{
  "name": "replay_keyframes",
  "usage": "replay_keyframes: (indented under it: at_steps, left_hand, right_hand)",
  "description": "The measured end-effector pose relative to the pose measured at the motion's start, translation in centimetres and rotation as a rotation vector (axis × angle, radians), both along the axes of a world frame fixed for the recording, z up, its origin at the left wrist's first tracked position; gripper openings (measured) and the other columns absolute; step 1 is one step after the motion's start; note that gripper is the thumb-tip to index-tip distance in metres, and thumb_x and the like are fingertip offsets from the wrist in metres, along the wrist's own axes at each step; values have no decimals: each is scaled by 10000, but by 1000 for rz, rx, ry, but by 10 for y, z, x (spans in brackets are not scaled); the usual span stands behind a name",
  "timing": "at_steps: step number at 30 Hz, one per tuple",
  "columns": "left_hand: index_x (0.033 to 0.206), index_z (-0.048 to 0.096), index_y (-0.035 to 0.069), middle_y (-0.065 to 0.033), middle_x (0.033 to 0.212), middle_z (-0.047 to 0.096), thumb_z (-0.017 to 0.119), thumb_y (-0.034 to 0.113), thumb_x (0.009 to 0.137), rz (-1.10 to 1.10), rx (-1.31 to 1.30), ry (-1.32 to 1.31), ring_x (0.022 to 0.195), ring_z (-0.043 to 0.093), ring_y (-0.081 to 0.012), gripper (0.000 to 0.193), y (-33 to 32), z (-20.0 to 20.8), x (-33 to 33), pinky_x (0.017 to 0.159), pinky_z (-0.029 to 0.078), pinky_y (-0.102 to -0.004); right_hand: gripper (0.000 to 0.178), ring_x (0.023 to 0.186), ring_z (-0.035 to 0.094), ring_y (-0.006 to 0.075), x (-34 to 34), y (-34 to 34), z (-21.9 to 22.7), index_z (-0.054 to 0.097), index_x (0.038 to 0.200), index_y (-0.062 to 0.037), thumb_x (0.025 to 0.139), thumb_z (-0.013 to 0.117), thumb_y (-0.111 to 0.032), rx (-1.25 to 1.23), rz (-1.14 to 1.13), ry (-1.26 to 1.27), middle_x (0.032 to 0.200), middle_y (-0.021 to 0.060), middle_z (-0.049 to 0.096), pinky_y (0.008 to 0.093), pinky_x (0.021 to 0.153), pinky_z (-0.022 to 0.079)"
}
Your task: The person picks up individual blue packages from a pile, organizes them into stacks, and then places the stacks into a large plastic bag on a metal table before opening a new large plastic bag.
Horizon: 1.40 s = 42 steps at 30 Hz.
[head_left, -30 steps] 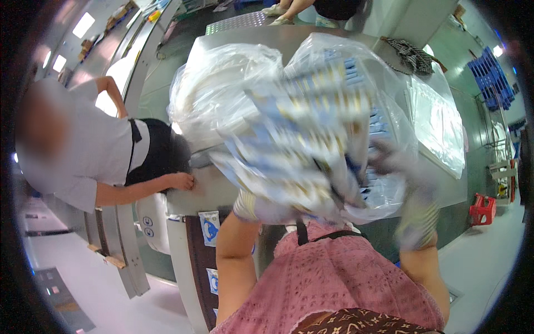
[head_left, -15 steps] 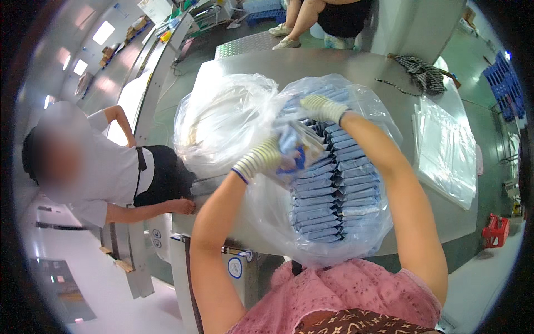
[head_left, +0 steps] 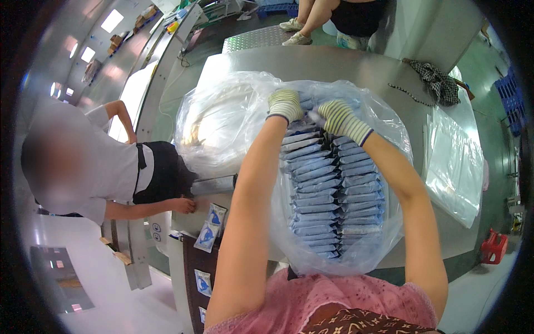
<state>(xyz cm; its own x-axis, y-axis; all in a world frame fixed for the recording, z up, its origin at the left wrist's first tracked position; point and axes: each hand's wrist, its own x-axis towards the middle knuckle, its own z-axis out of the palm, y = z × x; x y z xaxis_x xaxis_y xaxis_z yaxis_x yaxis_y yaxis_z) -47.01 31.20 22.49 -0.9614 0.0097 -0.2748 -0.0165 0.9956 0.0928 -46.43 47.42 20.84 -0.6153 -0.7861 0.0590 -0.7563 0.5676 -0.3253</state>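
Observation:
A clear plastic bag (head_left: 394,222) lies open on the metal table in front of me, with two long rows of blue-grey sachets (head_left: 314,195) packed on edge inside. Both my hands wear striped knit gloves and reach into the far end of the bag. My left hand (head_left: 286,106) is bent down over the far sachets, fingers curled and partly hidden. Close by on its right, my right hand (head_left: 340,119) has its fingers bent together above the row, the tips slightly blurred. What either hand grips is hidden.
Left of the bag sits another clear bag (head_left: 222,117). A dark belt (head_left: 192,259) carries several small white-and-blue sachets (head_left: 207,236). A person (head_left: 111,161) stands at left. Flat plastic bags (head_left: 453,167) and a checked cloth (head_left: 436,80) lie right on the table (head_left: 334,61).
My left hand has moved away from me to the bag's far end, and the sachets it held no longer show in it. My right hand stays near the far end. Sachets show on the belt.

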Motion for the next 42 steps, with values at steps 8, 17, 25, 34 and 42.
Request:
replay_keyframes:
  at_steps: [8,17,25,34,42]
  left_hand:
    - [1153,484,64,-160,1063,587,741,305,568,-181,-68,155,1027,547,-299,683,-13,2,-20,888,429,-379]
    - [1029,587,52,-148,981,624,752,318,573,25,51,27,950,596,-276,553,-41,-10,-11,860,446,-382]
    - [1242,453,96,-154,1270,447,717,348,644,-260,-65,-3,1185,407,-282,700,-9,-76,1,1011,302,-401]
    - [1357,225,17,-232,1262,429,630,317,732,357,170,307,1165,434,-332,803,-100,-116,-22,986,340,-339]
    - [897,589,51,-59,700,592,466,76,822,168,871,730,566,522,-139,146,-89,75,-34,516,421,-250]
  right_hand:
    - [383,943,535,384,-74,-37,-30,571,1015,3,895,415,-326,-605,-193,48,1011,238,571,392,846,415]
    - [391,716,566,373,-27,-30,-59,599,782,-20,871,407,-349,-155,-111,115,722,215,586,445,665,436]
    - [354,877,569,375,-53,-60,-37,585,1015,-49,846,448,-329,-317,130,43,912,210,611,414,813,436]
    - [562,1021,525,363,-43,-73,-10,507,1174,-77,780,531,-477,189,89,-37,1092,238,549,425,898,398]
    - [810,1109,480,345,-62,-62,-31,468,1205,-2,719,506,-649,420,-90,-118,1162,239,514,402,972,345]
